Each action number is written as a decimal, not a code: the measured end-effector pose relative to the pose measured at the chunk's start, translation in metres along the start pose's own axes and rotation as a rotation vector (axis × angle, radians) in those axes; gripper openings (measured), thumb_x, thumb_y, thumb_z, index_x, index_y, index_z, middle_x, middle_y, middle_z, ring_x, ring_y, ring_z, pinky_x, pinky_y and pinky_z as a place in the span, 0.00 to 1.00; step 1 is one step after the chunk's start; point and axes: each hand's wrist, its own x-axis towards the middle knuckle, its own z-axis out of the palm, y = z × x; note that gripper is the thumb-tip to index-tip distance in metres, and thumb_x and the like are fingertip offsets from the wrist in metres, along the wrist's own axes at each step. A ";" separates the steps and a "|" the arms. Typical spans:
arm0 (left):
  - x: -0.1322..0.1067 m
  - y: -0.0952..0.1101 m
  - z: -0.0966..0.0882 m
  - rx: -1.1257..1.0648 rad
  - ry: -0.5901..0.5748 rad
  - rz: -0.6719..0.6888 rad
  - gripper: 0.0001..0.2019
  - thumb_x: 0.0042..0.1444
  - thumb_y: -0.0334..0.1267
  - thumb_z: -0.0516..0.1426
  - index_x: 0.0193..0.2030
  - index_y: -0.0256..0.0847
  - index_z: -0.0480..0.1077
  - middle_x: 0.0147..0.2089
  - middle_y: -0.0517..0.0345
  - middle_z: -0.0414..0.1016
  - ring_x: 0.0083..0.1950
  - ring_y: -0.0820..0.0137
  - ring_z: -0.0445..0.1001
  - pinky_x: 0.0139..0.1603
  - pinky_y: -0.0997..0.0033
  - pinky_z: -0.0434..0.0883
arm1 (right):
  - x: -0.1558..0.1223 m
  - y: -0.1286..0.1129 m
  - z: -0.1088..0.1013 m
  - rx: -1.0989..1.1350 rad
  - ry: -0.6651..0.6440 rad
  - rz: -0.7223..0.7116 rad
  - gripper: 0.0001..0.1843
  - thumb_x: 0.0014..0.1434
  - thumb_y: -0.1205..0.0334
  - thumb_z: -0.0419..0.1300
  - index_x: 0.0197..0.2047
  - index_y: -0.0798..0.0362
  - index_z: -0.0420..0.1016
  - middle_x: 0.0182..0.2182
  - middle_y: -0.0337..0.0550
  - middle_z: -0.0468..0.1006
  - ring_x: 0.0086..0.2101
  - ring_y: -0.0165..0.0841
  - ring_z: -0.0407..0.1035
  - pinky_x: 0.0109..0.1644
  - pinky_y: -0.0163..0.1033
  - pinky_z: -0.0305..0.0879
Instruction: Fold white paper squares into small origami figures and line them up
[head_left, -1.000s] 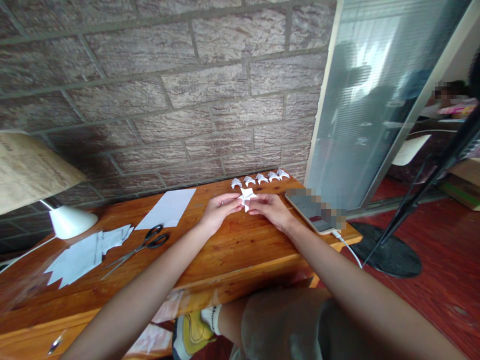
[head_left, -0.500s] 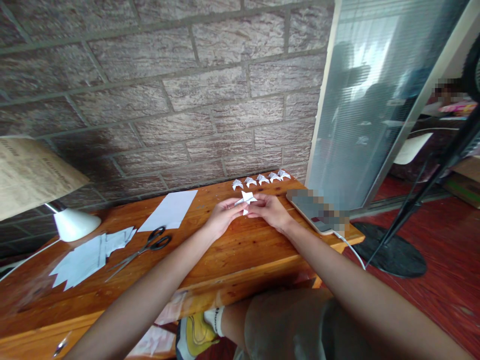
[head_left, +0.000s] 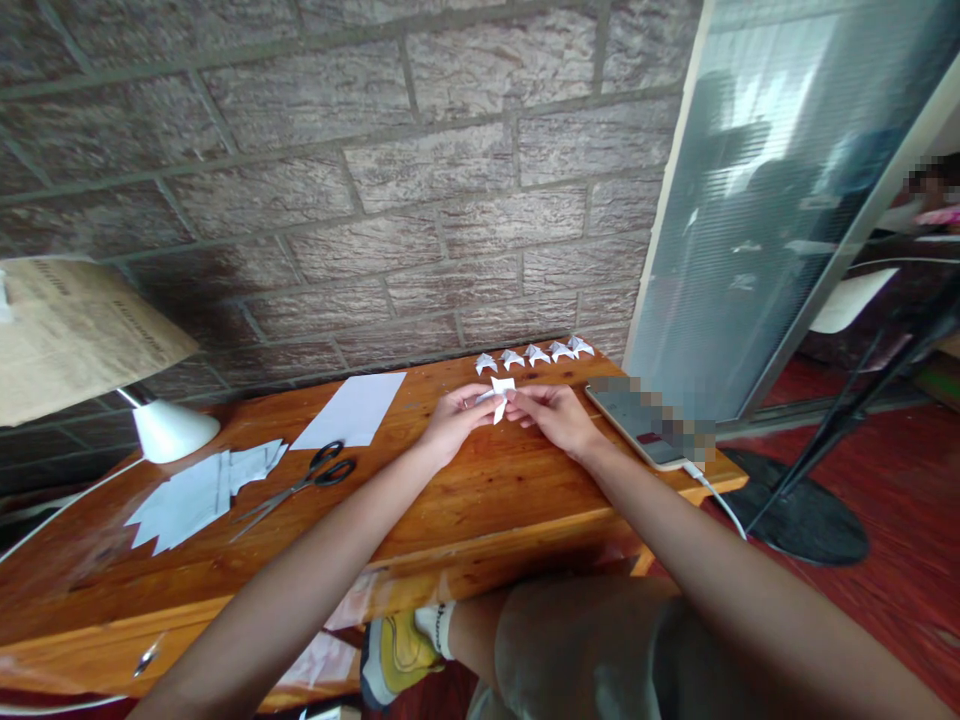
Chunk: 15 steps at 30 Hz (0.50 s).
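Both hands meet over the far middle of the wooden table point(head_left: 480, 500). My left hand point(head_left: 454, 422) and my right hand point(head_left: 551, 415) each pinch one side of a small folded white paper piece point(head_left: 499, 393), held just above the tabletop. Behind it, a row of several small folded white paper shapes point(head_left: 534, 353) stands along the foot of the brick wall.
A white paper sheet point(head_left: 352, 410) lies left of the hands, then black-handled scissors point(head_left: 300, 485) and cut paper scraps point(head_left: 199, 492). A white lamp base point(head_left: 169, 430) stands at far left. A phone point(head_left: 645, 425) with a cable lies at the table's right edge. A black stand base point(head_left: 814, 520) sits on the red floor.
The folded paper piece has been turned and pinched narrower between both hands. The view has shifted slightly; the hands stay at the same spot on the table.
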 end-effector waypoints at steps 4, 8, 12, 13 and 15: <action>-0.001 -0.001 0.000 0.026 -0.013 0.001 0.16 0.45 0.47 0.67 0.37 0.39 0.77 0.36 0.55 0.78 0.38 0.70 0.74 0.43 0.68 0.71 | 0.000 0.000 0.001 -0.078 -0.032 -0.034 0.19 0.48 0.45 0.67 0.31 0.54 0.82 0.27 0.43 0.81 0.26 0.28 0.72 0.28 0.31 0.63; -0.002 0.000 0.000 0.019 -0.052 -0.012 0.16 0.47 0.49 0.65 0.35 0.38 0.76 0.34 0.56 0.76 0.35 0.71 0.73 0.41 0.70 0.71 | 0.000 0.000 0.001 -0.119 -0.048 -0.041 0.19 0.48 0.45 0.67 0.30 0.54 0.82 0.26 0.42 0.81 0.25 0.28 0.72 0.28 0.32 0.63; -0.003 0.003 0.000 0.008 -0.084 -0.052 0.18 0.47 0.50 0.66 0.37 0.37 0.76 0.36 0.54 0.77 0.38 0.70 0.74 0.45 0.65 0.72 | 0.000 0.000 -0.001 -0.117 -0.044 -0.038 0.19 0.47 0.45 0.68 0.29 0.55 0.82 0.25 0.42 0.81 0.25 0.28 0.72 0.28 0.32 0.63; -0.003 0.003 0.000 0.004 -0.087 -0.058 0.18 0.47 0.50 0.65 0.38 0.37 0.76 0.37 0.53 0.77 0.38 0.69 0.74 0.45 0.64 0.72 | 0.000 0.000 -0.001 -0.107 -0.042 -0.032 0.19 0.47 0.45 0.68 0.29 0.55 0.82 0.25 0.42 0.81 0.25 0.28 0.72 0.28 0.32 0.63; -0.003 0.003 -0.001 0.002 -0.076 -0.061 0.20 0.48 0.51 0.65 0.40 0.37 0.76 0.38 0.52 0.77 0.39 0.68 0.74 0.45 0.64 0.73 | 0.000 0.001 -0.002 -0.080 -0.040 -0.015 0.20 0.48 0.45 0.67 0.29 0.55 0.81 0.25 0.42 0.81 0.25 0.27 0.71 0.28 0.31 0.62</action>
